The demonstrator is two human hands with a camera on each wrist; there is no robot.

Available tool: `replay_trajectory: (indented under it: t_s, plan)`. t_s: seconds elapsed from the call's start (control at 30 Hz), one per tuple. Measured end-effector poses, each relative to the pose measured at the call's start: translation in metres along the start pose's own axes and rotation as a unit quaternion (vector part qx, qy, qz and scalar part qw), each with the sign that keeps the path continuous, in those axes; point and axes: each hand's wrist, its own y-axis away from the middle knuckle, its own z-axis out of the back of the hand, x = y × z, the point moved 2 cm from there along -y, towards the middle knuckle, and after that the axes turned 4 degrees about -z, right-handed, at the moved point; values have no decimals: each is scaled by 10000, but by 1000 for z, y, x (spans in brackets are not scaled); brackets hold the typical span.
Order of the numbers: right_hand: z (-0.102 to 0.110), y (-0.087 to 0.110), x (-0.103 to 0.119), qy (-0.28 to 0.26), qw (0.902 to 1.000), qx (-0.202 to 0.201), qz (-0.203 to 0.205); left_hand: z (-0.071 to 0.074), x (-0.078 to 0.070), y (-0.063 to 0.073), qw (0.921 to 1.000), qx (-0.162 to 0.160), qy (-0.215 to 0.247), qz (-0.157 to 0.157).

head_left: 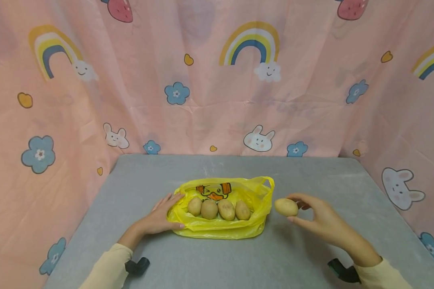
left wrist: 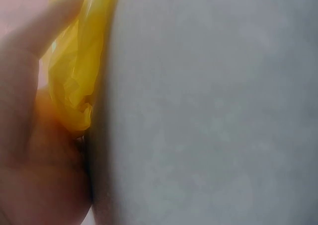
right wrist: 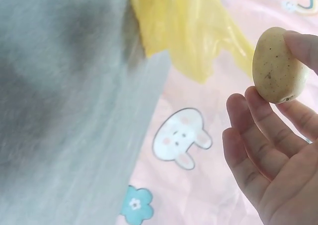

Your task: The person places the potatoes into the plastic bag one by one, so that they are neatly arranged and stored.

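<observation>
A yellow plastic bag (head_left: pixel 224 230) with a cartoon duck face lies on the table, its mouth spread wide. Several potatoes (head_left: pixel 209 209) sit in a row inside it. My left hand (head_left: pixel 160 216) rests on the bag's left end, fingers spread along the far side and thumb at the front edge. Up close in the left wrist view, the thumb lies against the crumpled yellow plastic (left wrist: pixel 77 81). To the right of the bag, my right hand (head_left: pixel 320 220) pinches one more potato (right wrist: pixel 278 66) between thumb and fingertips, a little above the table.
The grey table (head_left: pixel 217 267) carries the bag near its middle. A pink curtain (head_left: pixel 209 116) printed with rainbows, rabbits and flowers hangs behind the table and along both sides. One bag handle (head_left: pixel 271 185) stands up at the right end. Dark wrist mounts (head_left: pixel 137 266) stick out by both sleeves.
</observation>
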Motion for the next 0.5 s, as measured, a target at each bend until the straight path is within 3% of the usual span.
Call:
replay_trajectory:
  t_s: [0.3,0.5]
  plan:
    - [-6,-6,17,-22,9999,-19,138,0,0,0,10000,47,30,70]
    - [-13,-12,31,-303,9984,-4,473,0,0,0,10000,19,8,18]
